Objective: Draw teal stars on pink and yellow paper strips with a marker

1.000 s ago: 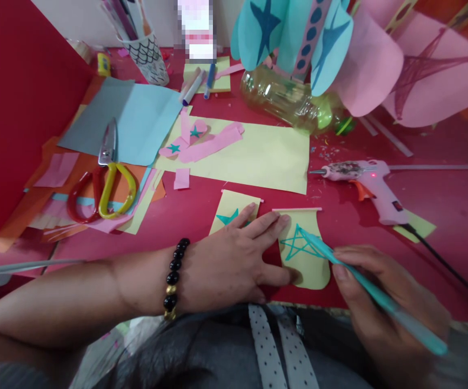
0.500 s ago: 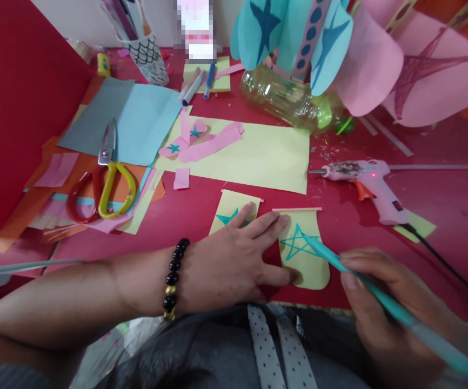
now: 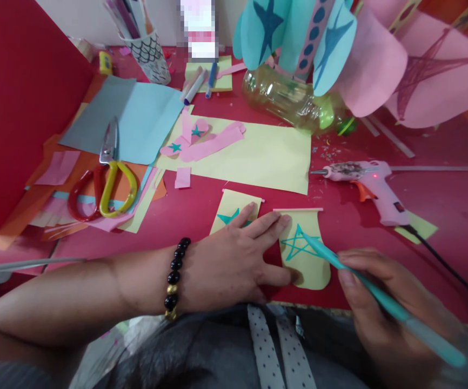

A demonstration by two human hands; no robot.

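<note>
My left hand [image 3: 234, 256] lies flat with its fingers spread, its fingertips and thumb pressing the left edge of a yellow paper tag [image 3: 311, 270]. The tag has a pink strip along its top and a teal star outline drawn on it; the star's top point looks filled in. My right hand [image 3: 392, 308] grips a teal marker pen [image 3: 383, 302], whose tip touches the star near its top. Partly under my left fingers is a second yellow tag [image 3: 234, 201] with a solid teal star.
Scissors [image 3: 106, 178] with red and yellow handles rest on paper scraps at left. A pink glue gun [image 3: 375, 178] with a lit red light lies at right. Behind are a yellow sheet [image 3: 274, 156], a clear bottle [image 3: 282, 97], blue paper [image 3: 136, 119] and a pen cup [image 3: 148, 56].
The marker's tip has shifted slightly up and left toward the star's top point, and its back end has swung a little. My left hand stays in place on the tags.
</note>
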